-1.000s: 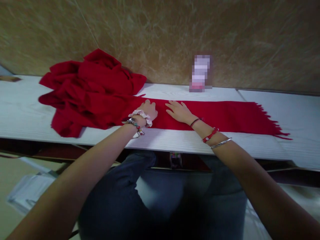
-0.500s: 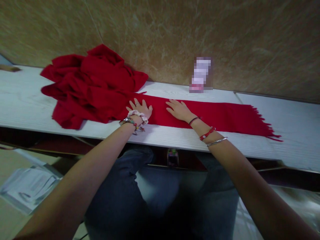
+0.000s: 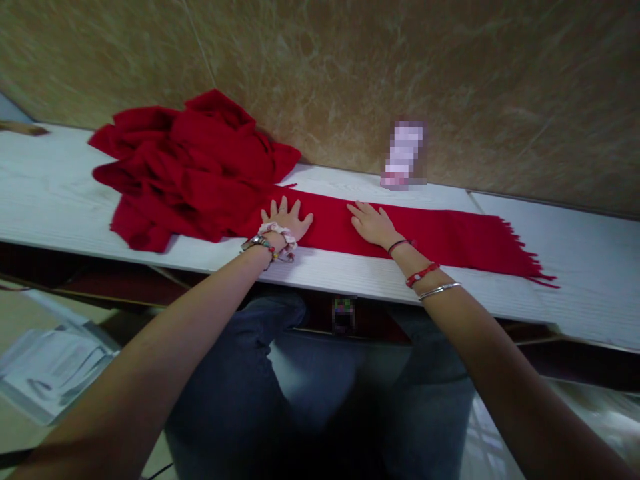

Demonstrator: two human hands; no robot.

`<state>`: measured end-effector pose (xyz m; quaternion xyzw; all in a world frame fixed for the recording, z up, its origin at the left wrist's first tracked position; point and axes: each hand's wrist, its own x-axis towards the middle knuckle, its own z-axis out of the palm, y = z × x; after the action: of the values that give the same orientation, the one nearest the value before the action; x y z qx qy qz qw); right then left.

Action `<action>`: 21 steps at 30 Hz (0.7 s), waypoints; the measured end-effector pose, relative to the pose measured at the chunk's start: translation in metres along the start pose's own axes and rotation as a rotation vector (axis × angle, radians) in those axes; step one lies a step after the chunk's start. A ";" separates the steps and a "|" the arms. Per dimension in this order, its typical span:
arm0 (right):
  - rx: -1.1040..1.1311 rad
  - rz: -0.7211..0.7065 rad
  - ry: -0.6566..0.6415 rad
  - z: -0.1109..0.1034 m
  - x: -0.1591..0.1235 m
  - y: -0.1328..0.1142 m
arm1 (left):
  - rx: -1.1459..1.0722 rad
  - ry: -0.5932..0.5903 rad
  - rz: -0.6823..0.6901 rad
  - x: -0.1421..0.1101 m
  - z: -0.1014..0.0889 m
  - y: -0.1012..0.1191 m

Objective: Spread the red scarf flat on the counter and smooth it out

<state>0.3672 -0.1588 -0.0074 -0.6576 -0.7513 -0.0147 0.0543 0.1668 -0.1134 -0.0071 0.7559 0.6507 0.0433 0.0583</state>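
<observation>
- Head view, upper left of the frame: red heap (image 3: 195, 167) of crumpled cloth on the white tabletop (image 3: 590, 267), its far side close to the marbled wall (image 3: 320, 80).
- Just left of centre: left hand (image 3: 287, 220), laid palm down on the flat red strip (image 3: 327, 220), just beside the folds. Grip: fingers spread apart, nothing clamped. Of the two hands, this one is nearer the heap, which lies directly to its left.
- Centre: the strip lies flat between the hands. Its long axis runs across the frame, dipping slightly toward the right, roughly in line with the tabletop's front edge. The strip appears to run on from the heap; folds partly hide the join.
- Right of centre: right hand (image 3: 375, 225), palm down on the same strip, fingers directed to the upper left. Grip: fingers laid out and parted, no cloth seen pinched. The two hands rest apart along the strip's length.
- Above the right hand: blurred item (image 3: 404, 153) beyond the strip's far edge, identity cannot be told.
- Right side of the frame: fringe (image 3: 525, 250) closing off the strip, well apart from the right hand, which is the nearer one; longer threads trail at its lower corner.
</observation>
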 end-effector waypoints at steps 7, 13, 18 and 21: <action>0.055 0.058 -0.027 -0.006 0.007 -0.017 | 0.018 0.139 0.118 -0.007 -0.001 0.004; 0.132 -0.060 -0.083 -0.008 0.024 -0.056 | 0.046 0.014 0.223 0.004 0.000 -0.003; 0.065 0.054 -0.112 -0.002 0.016 -0.025 | 0.039 0.011 0.204 0.010 0.004 -0.008; 0.030 0.160 -0.103 -0.002 -0.001 0.017 | 0.022 0.010 0.209 0.010 0.004 -0.008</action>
<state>0.3841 -0.1577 -0.0064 -0.7144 -0.6984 0.0349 0.0263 0.1610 -0.1024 -0.0123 0.8200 0.5690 0.0460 0.0420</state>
